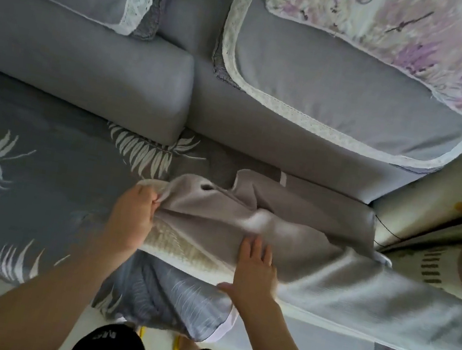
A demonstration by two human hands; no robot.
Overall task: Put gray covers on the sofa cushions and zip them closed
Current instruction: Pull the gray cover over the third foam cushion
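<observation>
From the head camera, a gray cushion cover [289, 239] lies crumpled over a pale woven-textured sofa cushion [181, 243] at the front edge of the sofa seat, just right of centre. The left hand [132, 216] pinches a fold of the cover's edge between curled fingers and thumb at the cushion's left corner, where bare cushion shows below the bunched fabric. The right hand [256, 270] lies flat on the cover with fingers spread and straight, thumb out along the cushion's near edge. The cover's right part trails off toward the lower right, light and smooth. Under the cushion spreads a gray seat cloth with white leaf prints [10, 168], one flap of it hanging down below the hands. Behind stand gray back cushions [89, 65] with lace-trimmed throws [268, 89], and a purple floral pillow [414, 37] rests at the upper right.
</observation>
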